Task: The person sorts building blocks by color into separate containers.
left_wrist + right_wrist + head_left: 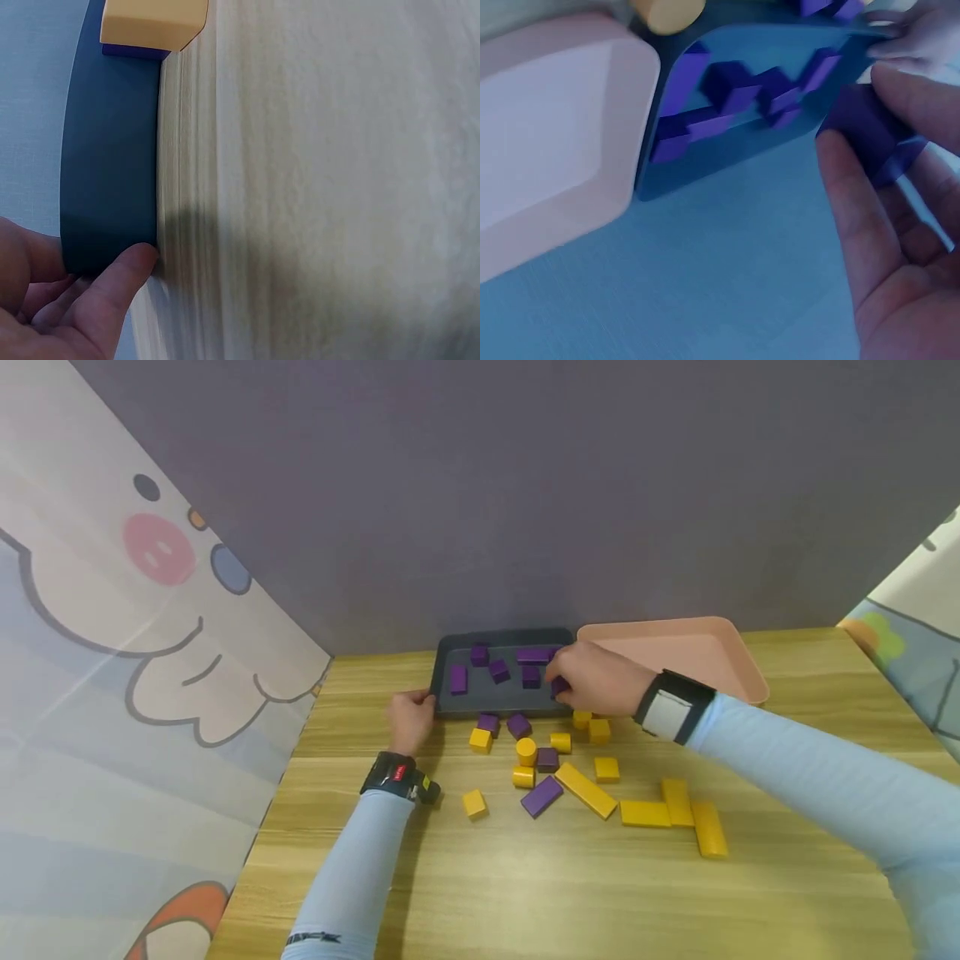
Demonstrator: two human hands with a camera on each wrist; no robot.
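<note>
My right hand (606, 679) pinches a purple block (868, 135) between thumb and fingers, over the right end of the dark tray (487, 702). Several purple blocks, cubes and longer bars, lie spread inside this tray, among them a purple bar (458, 680) near its left wall. At the tray's front left corner, my left hand (411, 723) grips the wall, with the thumb on the near side in the left wrist view. Just before the tray's front wall, a yellow cube (480, 741) overlaps a purple block (488, 723).
A pink tray (752, 667) stands right of the dark one, against the grey wall (510, 502). Loose yellow and purple blocks lie on the wooden table (420, 893) in front, including a long yellow bar (587, 791) and a yellow half-round bar (708, 831).
</note>
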